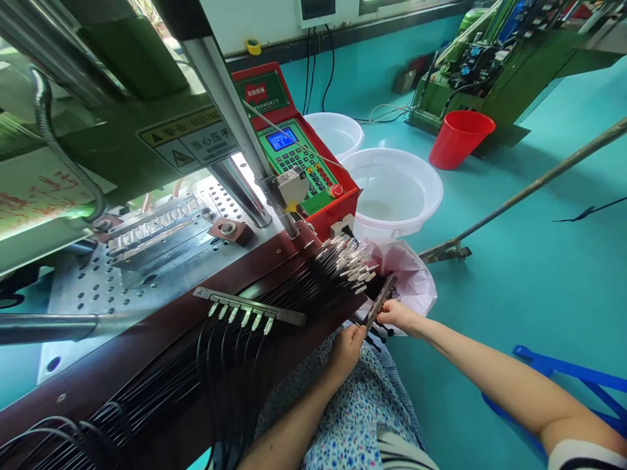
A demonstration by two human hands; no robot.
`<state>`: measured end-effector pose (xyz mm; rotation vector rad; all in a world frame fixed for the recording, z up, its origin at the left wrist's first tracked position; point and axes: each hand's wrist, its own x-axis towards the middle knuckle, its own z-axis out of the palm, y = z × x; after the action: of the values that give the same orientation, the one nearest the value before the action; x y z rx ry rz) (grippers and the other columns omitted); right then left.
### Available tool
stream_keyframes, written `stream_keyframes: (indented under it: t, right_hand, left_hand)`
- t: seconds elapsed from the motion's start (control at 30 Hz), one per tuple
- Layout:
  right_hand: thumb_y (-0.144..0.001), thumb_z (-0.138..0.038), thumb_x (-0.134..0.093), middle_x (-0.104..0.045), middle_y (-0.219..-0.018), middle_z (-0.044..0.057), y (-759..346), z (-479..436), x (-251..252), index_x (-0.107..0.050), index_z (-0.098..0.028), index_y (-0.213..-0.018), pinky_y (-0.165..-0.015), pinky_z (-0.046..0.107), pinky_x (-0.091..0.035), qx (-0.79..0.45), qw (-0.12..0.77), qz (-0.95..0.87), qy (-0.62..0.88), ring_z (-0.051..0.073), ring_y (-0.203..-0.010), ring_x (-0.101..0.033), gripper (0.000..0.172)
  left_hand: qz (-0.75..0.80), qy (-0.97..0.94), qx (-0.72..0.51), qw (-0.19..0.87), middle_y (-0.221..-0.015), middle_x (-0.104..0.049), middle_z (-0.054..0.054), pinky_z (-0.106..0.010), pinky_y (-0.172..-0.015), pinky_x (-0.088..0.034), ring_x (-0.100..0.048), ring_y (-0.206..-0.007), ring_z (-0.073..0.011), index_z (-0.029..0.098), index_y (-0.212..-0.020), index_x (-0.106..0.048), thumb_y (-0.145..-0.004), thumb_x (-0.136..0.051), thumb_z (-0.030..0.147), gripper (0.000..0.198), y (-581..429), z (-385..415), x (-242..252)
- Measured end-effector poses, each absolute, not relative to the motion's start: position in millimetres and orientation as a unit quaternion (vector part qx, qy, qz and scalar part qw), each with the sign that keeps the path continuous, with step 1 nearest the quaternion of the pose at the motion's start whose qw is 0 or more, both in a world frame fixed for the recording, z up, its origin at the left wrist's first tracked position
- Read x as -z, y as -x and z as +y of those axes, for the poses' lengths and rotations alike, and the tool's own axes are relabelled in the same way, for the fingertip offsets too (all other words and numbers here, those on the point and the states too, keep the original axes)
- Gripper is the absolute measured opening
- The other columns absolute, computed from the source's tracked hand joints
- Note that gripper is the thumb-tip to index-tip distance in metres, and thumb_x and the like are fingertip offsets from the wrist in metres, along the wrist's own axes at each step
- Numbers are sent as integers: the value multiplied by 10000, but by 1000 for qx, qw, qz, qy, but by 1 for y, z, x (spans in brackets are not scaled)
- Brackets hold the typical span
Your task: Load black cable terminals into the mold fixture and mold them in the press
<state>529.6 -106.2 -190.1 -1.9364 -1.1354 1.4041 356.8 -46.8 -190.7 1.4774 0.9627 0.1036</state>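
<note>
My right arm reaches in from the lower right corner, bent at the elbow, and my left forearm rises from the bottom edge. My left hand is clamped on the near end of a metal bar, and my right hand has its fingertips closed on the bar's right side. The bar slants over my lap, beside a pale bag.

The green press is cut off above and to my left; the bag's inside is mostly hidden, and I can't make out the small black pieces under the bar. Black cables run out of view at the bottom left.

On the press, a warning plate reads "当心压手", "WARNING HAND CRUSHING". The red console shows "机械" on its badge; the lettering on its keys is too small.
</note>
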Motion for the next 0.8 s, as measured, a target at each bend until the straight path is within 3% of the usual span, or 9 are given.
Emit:
stream_keyframes:
  t: [0.13, 0.2, 0.3, 0.4, 0.57, 0.8]
  right_hand:
    - [-578, -136, -534, -538, -576, -15, -530, -114, 190, -578, -154, -609, -571, 242, -375, -495, 203, -425, 731, 140, -595, -486, 57]
    - [-509, -99, -561, -493, -546, -10, -537, -117, 191, -504, -164, -517, -608, 278, -366, -464, 186, -425, 755, 167, -627, -477, 87]
    - [-528, -85, -535, -516, -705, 31, -558, -117, 190, -468, -177, -601, -736, 346, -343, -401, 203, -412, 793, 232, -825, -467, 136]
    - [-572, -109, -517, -510, -853, 55, -573, -110, 189, -439, -187, -708, -796, 365, -323, -383, 242, -387, 803, 237, -929, -429, 176]
    - [-621, -257, -537, -509, -667, 6, -549, -105, 190, -458, -178, -694, -627, 273, -384, -507, 297, -330, 739, 149, -657, -470, 133]
    - [-601, -305, -534, -498, -582, -13, -518, -107, 192, -557, -150, -664, -534, 235, -348, -597, 354, -265, 669, 106, -548, -417, 170]
  left_hand:
    - [379, -737, -43, 559, -483, -357, 38, -247, -510, -205, -330, -482, -103, 191, -560, -431, -811, -390, 425, 346, -354, -41, 180]
    - [392, -722, -50, 567, -494, -364, 34, -246, -521, -216, -336, -496, -105, 191, -552, -439, -779, -440, 422, 324, -354, -38, 180]
    - [420, -640, -45, 642, -477, -326, 38, -239, -493, -236, -327, -478, -102, 199, -501, -380, -734, -471, 471, 370, -355, -40, 187]
    - [437, -582, -24, 686, -456, -274, 58, -233, -411, -222, -280, -391, -87, 214, -543, -344, -765, -350, 548, 401, -358, -47, 195]
    - [441, -537, -20, 719, -459, -264, 78, -209, -359, -211, -251, -351, -68, 213, -607, -346, -766, -300, 602, 423, -362, -51, 189]
    - [417, -571, -38, 706, -481, -259, 74, -207, -371, -215, -270, -390, -71, 207, -587, -349, -756, -329, 616, 443, -363, -47, 185]
